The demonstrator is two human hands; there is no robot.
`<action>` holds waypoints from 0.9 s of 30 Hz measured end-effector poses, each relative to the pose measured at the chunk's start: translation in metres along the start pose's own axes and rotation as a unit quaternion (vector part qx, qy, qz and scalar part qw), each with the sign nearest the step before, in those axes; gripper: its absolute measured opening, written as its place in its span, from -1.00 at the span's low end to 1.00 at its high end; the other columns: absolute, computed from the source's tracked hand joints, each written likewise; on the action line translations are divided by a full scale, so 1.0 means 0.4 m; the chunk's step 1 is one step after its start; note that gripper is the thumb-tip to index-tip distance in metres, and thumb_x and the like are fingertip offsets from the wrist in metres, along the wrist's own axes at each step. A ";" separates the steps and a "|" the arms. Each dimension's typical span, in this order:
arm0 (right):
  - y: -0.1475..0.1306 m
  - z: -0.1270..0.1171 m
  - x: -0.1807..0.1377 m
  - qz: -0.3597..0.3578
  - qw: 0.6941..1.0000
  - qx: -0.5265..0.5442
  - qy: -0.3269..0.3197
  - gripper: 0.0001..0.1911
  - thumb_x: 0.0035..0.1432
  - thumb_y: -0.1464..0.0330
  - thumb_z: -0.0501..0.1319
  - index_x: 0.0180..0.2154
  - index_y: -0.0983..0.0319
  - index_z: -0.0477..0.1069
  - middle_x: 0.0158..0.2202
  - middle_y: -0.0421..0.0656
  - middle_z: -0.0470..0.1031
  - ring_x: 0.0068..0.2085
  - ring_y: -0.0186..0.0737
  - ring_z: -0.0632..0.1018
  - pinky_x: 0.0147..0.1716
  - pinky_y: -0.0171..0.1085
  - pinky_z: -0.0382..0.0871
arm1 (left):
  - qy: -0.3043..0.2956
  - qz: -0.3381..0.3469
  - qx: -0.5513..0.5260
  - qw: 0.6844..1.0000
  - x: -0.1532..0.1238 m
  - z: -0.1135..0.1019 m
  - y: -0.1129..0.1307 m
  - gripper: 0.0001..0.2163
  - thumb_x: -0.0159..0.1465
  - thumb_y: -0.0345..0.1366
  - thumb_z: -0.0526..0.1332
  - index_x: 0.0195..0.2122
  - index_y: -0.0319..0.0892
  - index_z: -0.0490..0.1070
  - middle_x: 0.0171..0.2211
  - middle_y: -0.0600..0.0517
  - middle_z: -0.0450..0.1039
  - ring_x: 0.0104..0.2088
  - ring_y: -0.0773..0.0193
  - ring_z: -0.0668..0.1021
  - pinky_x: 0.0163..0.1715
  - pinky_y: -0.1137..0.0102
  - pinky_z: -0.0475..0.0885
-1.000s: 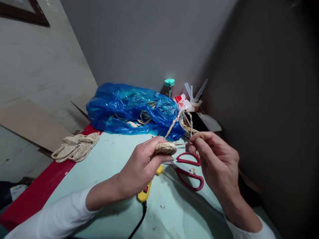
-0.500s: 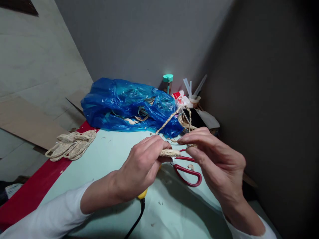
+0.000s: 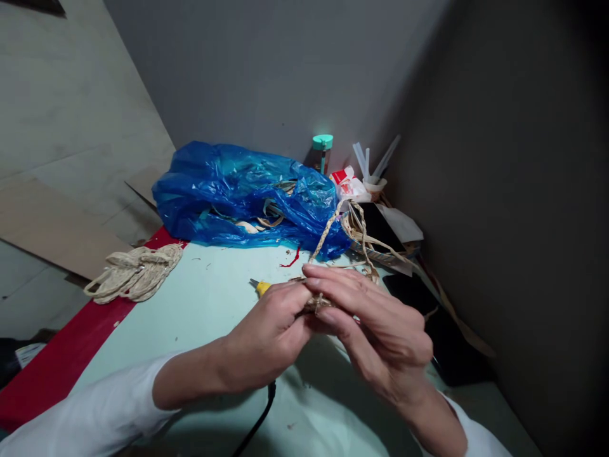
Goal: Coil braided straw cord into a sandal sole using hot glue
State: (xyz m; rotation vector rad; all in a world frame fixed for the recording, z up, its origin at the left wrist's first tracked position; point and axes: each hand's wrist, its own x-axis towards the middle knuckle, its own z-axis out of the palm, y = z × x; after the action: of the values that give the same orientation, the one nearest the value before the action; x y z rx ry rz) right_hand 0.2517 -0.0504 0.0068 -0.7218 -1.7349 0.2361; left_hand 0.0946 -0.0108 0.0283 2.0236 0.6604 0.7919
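Note:
Close together over the table, both hands hold a braided straw cord [image 3: 318,304], whose short section shows between the fingertips. My left hand [image 3: 269,333] is closed round it from the left. My right hand [image 3: 380,330] pinches it from the right, fingers laid over the top and thumb below; its exact grip is partly hidden. A loose length of the same braid [image 3: 324,236] rises behind the fingers toward the basket. Under my left hand lies a yellow glue gun [image 3: 263,289], its metal tip pointing away and its black cable [image 3: 259,416] running toward me.
A blue plastic bag [image 3: 214,190] lies at the back. A bundle of braided cord [image 3: 137,273] sits on the red strip [image 3: 90,336] at left. A green-lidded jar [image 3: 323,143], a cup of glue sticks [image 3: 375,185] and a black phone [image 3: 378,225] are by the wall.
My right hand has moved left and closed in against my left hand, onto the cord. The red-handled scissors, visible before, are now out of sight. A red thread and the glue gun's tip now show.

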 end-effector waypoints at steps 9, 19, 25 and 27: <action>0.016 0.020 -0.035 -0.020 0.998 -0.052 0.036 -0.62 0.20 0.65 0.22 0.03 0.29 0.49 -0.01 -0.04 0.57 0.04 -0.22 0.58 0.04 -0.29 0.51 | -0.014 -0.065 -0.128 0.990 0.004 0.021 0.002 -0.87 0.21 -0.48 0.09 -0.44 -0.17 0.37 -0.48 0.11 0.43 -0.41 0.34 0.46 -0.35 0.46 0.42; 0.046 0.003 -0.009 0.034 0.996 0.024 -0.073 -0.57 0.40 0.44 0.11 0.24 0.08 0.35 0.25 -0.14 0.36 0.28 -0.18 0.36 0.32 -0.10 0.21 | 0.018 -0.100 -0.253 0.962 0.023 0.034 -0.036 -0.93 0.15 -0.39 0.25 -0.44 -0.21 0.38 -0.47 0.10 0.39 -0.41 0.33 0.44 -0.33 0.41 0.40; 0.038 -0.022 0.003 0.175 0.957 0.199 0.118 -0.55 0.37 0.22 0.19 0.25 0.04 0.30 0.26 -0.11 0.33 0.28 -0.07 0.35 0.28 0.00 0.24 | 0.068 -0.107 -0.338 0.933 0.027 -0.011 -0.043 -0.88 0.17 -0.32 0.37 -0.36 -0.21 0.45 -0.45 0.08 0.42 -0.46 0.37 0.43 -0.41 0.43 0.39; 0.053 -0.032 0.005 0.223 0.930 0.219 0.195 -0.73 0.32 0.24 0.25 0.03 0.13 0.48 0.03 -0.10 0.51 0.10 -0.15 0.50 0.16 -0.13 0.38 | 0.074 -0.054 -0.350 0.932 0.028 -0.046 -0.048 -0.83 0.11 -0.27 0.44 -0.41 -0.21 0.49 -0.40 0.04 0.45 -0.38 0.32 0.48 -0.34 0.39 0.45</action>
State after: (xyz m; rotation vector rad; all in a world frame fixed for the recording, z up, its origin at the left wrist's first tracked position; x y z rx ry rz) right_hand 0.2707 -0.0351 0.0014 -0.7585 -1.0695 0.7184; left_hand 0.0855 0.0162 0.0233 1.2783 0.4715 0.9549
